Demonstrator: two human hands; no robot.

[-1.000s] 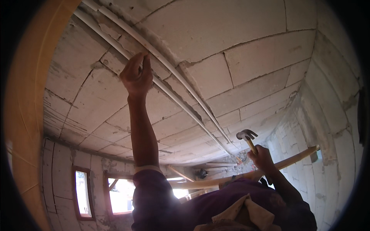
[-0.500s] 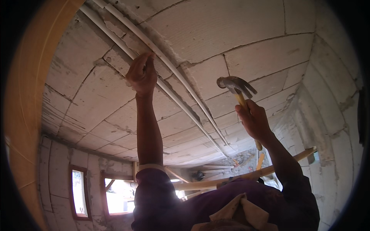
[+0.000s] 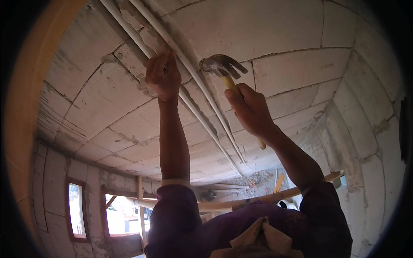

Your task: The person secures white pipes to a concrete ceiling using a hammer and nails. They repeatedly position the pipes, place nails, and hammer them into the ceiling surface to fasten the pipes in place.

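My left hand [image 3: 163, 77] is raised against the block wall, over the left of two white pipes. Its fingers are pinched together; whatever is between them is too small to make out. A claw hammer [image 3: 221, 65] with a dark metal head and a yellowish handle is gripped in my right hand [image 3: 252, 109]. The hammer head is close to the right-hand white pipe [image 3: 191, 71], to the right of my left hand. The left-hand white pipe [image 3: 195, 111] passes behind my left hand. Both pipes run slantwise along rough channels cut in the wall.
Large pale blocks [image 3: 288, 26] with dark joints surround the pipes. A wooden plank [image 3: 223, 205] crosses behind my shoulders, near rubble [image 3: 262, 182]. Two red-framed window openings, one narrow [image 3: 76, 210], are at lower left. An orange-brown surface [image 3: 38, 64] borders the far left.
The hammer and my right hand have swung left and slightly up, toward my left hand. My left hand stays pinched at the left pipe. The view has shifted slightly.
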